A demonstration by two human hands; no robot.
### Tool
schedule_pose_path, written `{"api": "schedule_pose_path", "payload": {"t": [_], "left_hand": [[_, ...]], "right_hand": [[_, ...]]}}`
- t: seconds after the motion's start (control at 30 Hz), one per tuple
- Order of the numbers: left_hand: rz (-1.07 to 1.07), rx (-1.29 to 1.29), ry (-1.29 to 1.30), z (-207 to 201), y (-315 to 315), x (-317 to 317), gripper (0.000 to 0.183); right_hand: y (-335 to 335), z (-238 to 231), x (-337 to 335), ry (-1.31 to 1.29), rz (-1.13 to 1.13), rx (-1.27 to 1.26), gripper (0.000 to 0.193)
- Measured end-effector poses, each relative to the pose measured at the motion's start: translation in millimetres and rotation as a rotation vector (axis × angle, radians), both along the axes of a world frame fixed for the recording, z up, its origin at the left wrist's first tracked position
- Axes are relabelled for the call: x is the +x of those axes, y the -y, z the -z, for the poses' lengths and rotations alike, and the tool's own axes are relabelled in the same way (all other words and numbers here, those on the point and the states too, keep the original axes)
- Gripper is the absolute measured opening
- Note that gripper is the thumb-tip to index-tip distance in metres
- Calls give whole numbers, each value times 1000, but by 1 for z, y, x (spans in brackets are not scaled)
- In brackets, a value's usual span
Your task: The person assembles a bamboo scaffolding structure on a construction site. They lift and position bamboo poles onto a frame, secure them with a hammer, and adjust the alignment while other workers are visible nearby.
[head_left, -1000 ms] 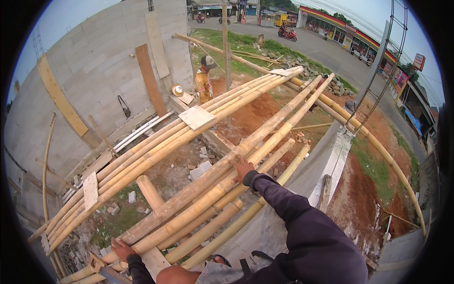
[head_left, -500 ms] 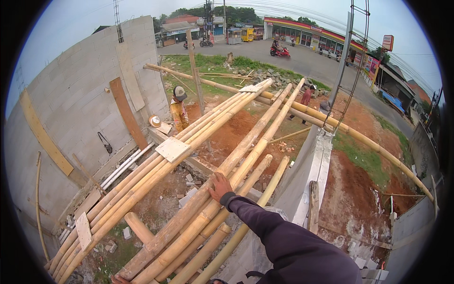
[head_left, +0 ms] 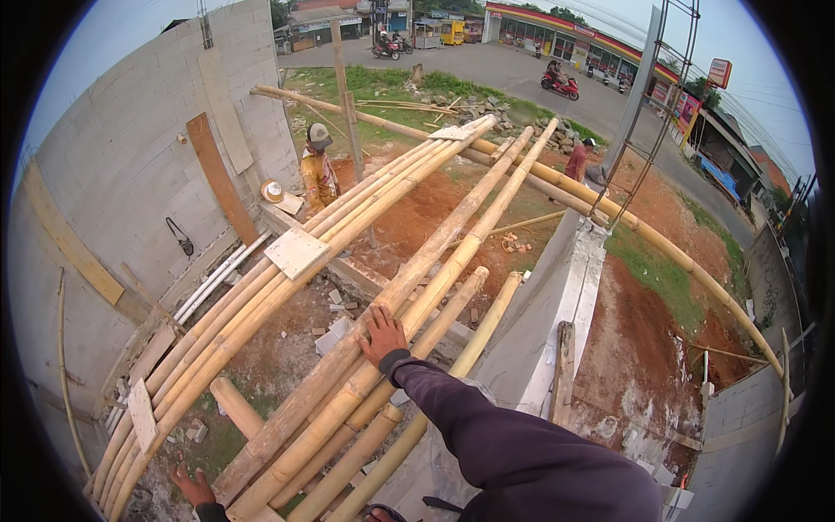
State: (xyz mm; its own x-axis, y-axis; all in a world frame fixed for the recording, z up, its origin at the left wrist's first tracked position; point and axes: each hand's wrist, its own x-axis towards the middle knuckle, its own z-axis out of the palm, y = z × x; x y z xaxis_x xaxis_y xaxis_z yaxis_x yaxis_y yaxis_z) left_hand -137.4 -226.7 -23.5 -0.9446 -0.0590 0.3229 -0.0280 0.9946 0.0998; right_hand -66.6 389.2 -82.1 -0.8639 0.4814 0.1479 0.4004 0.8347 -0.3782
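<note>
My right hand [head_left: 383, 337], in a dark sleeve, rests with its fingers spread on a thick brownish bamboo pole [head_left: 339, 352], close beside a paler bamboo pole [head_left: 435, 291]. The two poles run up and away toward a crosswise bamboo pole [head_left: 639, 216]. Low at the left, my left hand [head_left: 191, 483] is held off the poles with its fingers apart and nothing in it. Shorter bamboo poles [head_left: 435, 335] lie to the right of the long pair. A bundle of bamboo poles [head_left: 235, 335] with small boards [head_left: 296, 252] laid over it stretches along the left.
Rubble-strewn ground shows below between the poles. A block wall [head_left: 122, 165] stands at left, a concrete wall [head_left: 544, 304] at right with a rebar cage [head_left: 648, 122]. A person in a cap [head_left: 320, 174] stands below; another person [head_left: 581, 158] is farther off. Motorbikes [head_left: 559, 84] are on the road.
My left hand has come off the poles' near end and moved up and left, fingers spread. My right hand stays on the poles. The view has shifted slightly; motorbikes moved along the road.
</note>
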Motion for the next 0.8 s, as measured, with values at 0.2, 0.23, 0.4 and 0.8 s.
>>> {"api": "schedule_pose_path", "payload": {"t": [0.2, 0.23, 0.4, 0.8], "left_hand": [[1068, 202, 176, -247, -262, 19, 43], [1134, 146, 222, -280, -299, 33, 47], [1554, -12, 143, -390, -411, 113, 35], [1590, -161, 99, -403, -421, 174, 35]], "right_hand": [[3, 10, -2, -132, 5, 66, 59], [5, 12, -5, -147, 23, 116, 60], [20, 19, -12, -170, -98, 108, 57], [6, 18, -6, -177, -32, 143, 58]]}}
